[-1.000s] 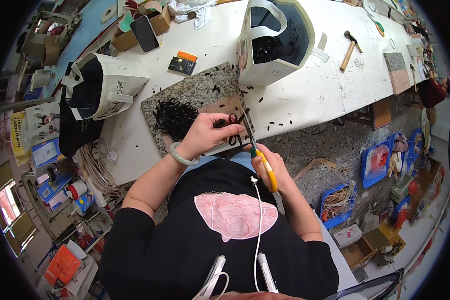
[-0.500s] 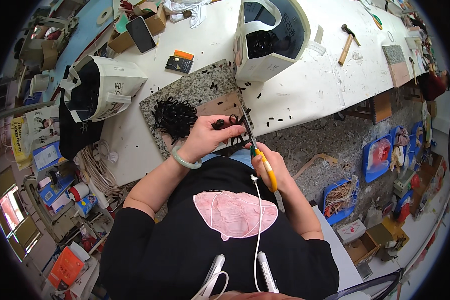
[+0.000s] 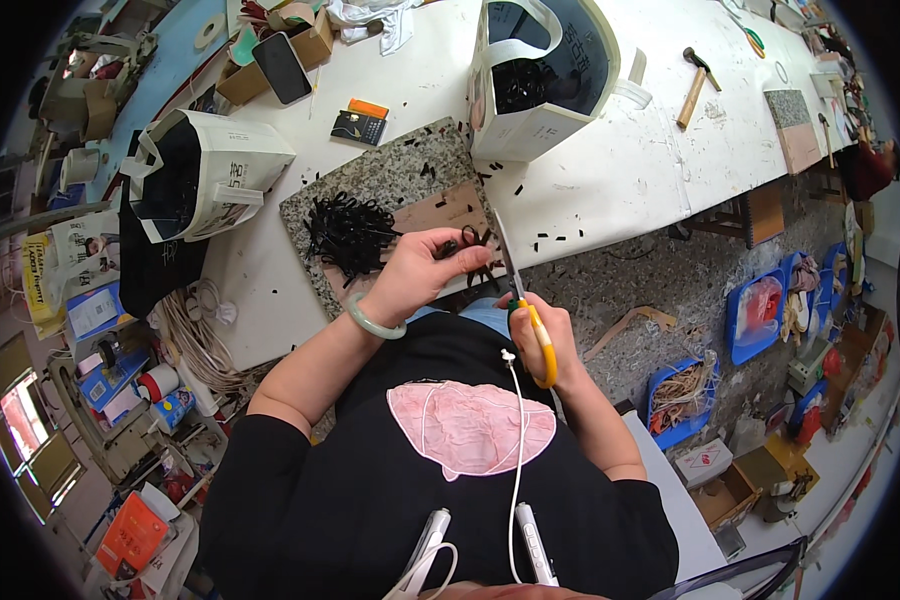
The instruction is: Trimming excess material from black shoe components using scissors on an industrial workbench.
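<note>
My left hand (image 3: pixel 422 268) pinches a black looped strip (image 3: pixel 474 240) between thumb and fingers, over the near edge of a speckled stone slab (image 3: pixel 370 165). In my right hand (image 3: pixel 547 335) is a pair of scissors (image 3: pixel 533 328) with yellow handles, fingers wrapped round them. Their blades point up and away, just right of the strip and apart from it. A heap of black strips (image 3: pixel 348 235) lies on the slab, left of my left hand. Small black offcuts (image 3: pixel 542 236) are scattered over the slab and the white table.
A white bag (image 3: pixel 535 135) with black strips inside stands behind the slab; another bag (image 3: pixel 232 175) stands to its left. A phone (image 3: pixel 281 69), a small black box (image 3: pixel 358 128) and a hammer (image 3: pixel 697 90) lie farther back. Blue baskets (image 3: pixel 682 400) sit on the floor at right.
The scissors have shifted slightly right and toward me, away from the strip in my left hand. My left hand has barely moved.
</note>
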{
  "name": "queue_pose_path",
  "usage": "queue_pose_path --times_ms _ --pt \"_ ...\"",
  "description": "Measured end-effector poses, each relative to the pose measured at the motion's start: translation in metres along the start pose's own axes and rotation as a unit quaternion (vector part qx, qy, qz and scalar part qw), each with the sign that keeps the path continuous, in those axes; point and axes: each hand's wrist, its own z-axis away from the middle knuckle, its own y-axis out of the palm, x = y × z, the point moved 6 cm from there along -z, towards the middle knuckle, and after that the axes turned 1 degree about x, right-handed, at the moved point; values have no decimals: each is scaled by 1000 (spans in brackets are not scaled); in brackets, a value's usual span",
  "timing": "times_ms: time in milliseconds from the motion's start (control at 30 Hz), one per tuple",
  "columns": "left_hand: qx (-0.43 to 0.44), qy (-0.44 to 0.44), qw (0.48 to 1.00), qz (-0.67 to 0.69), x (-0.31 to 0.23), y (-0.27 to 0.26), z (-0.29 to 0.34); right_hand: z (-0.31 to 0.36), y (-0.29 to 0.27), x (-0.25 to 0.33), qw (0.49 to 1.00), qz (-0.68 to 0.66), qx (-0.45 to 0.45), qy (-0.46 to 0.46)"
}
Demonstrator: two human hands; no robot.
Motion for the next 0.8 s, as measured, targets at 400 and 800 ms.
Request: queue_pose_path --times_ms 400,800 --pt "-18 -27 947 320 -1 3 -5 7 -9 -5 998 63 1 -7" --pt "-52 -1 960 274 -5 8 1 0 -10 -4 991 129 -6 -35"
